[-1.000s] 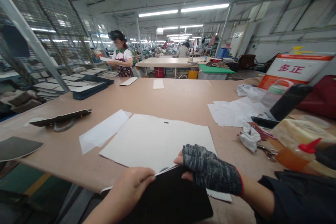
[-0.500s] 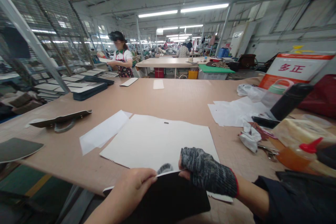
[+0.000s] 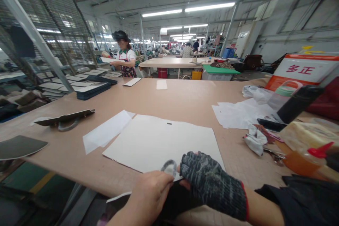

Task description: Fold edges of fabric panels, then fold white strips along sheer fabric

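Observation:
My left hand [image 3: 150, 192], bare, pinches the near edge of a black panel [image 3: 181, 197] between thumb and fingers. On the same edge, close beside it, my right hand [image 3: 212, 183] is closed in a grey fingerless knit glove with red trim. A curved handle [image 3: 168, 164], seemingly wrapped in clear film, stands up just behind my fingers. Both hands and the lower frame edge hide much of the panel. Beyond them a large off-white sheet [image 3: 164, 141] with a small dark slot lies flat on the table.
White paper [image 3: 108, 130] and a dark piece with a handle [image 3: 66, 118] lie left on the brown table [image 3: 185, 95]. Stacked panels [image 3: 92, 91] stand farther back. At right are a black bottle [image 3: 302, 102], crumpled plastic, and an orange glue bottle [image 3: 304, 162]. A co-worker [image 3: 126, 56] stands across the table.
Both hands have moved slightly right and closer together along the edge. The black panel has tipped, showing less of its face, and more of the handle loop shows.

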Demonstrator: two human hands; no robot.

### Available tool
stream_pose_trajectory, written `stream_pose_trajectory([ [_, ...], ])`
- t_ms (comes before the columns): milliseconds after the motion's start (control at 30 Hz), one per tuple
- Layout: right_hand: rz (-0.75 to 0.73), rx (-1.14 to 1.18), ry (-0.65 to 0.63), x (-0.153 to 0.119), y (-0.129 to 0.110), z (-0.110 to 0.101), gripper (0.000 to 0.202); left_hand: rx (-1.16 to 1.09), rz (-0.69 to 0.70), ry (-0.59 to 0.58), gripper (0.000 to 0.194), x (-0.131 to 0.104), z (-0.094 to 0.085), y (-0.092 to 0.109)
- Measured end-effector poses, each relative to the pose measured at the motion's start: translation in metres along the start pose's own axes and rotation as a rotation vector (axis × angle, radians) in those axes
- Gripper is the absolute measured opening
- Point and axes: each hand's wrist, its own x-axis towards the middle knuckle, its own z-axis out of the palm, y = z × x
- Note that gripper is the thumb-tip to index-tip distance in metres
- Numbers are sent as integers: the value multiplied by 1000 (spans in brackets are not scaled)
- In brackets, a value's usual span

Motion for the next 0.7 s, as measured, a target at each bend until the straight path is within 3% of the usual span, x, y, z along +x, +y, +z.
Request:
stream_pose_trajectory([
  [133,-24,-210,142,-1,-10,10,25,30,-16,25,25,-1,6,4],
  [333,-56,-202,271,-14,-1,23,37,-13,-212,-87,18,-2,2,-3],
  [500,18,-1,148,-26,11,17,30,7,-291,-133,18,-15,-9,-25],
  [700,104,72,-111,-33,35,4,26,75,-86,79,25,-31,-11,-32],
])
